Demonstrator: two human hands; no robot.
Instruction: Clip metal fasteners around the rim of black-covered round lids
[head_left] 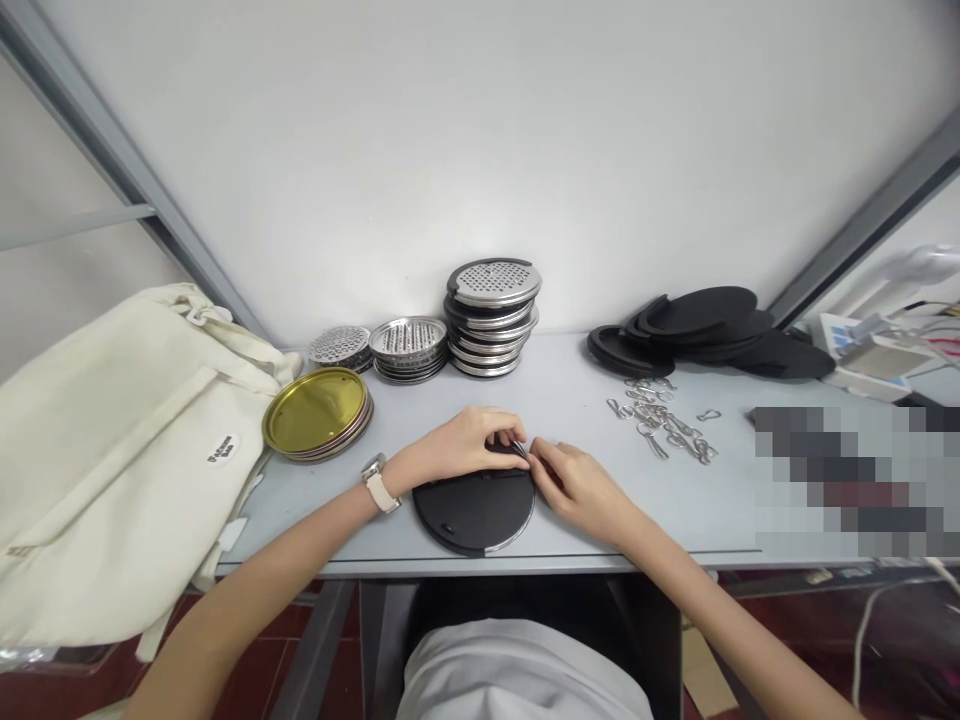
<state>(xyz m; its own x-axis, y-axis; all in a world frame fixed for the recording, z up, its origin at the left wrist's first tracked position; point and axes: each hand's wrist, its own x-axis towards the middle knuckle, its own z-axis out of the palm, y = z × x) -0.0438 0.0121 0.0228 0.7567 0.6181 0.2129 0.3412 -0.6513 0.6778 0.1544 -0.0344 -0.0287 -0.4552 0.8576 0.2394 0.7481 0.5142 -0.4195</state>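
A round black disc (469, 512) with a metal edge lies flat near the table's front edge. My left hand (469, 442) rests on its far rim, fingers curled in a pinch. My right hand (577, 485) meets it from the right, fingertips pinched together at the same spot on the rim. Between the two sets of fingertips sits a small metal piece (525, 450), too small to name. A watch with a pale strap (379, 485) is on my left wrist.
A stack of gold-coloured lids (316, 415) lies at the left, perforated metal discs (409, 345) and a taller stack (491, 315) behind. Black round parts (701, 325) and loose metal clips (664, 415) lie to the right. A cream bag (112, 440) fills the left side.
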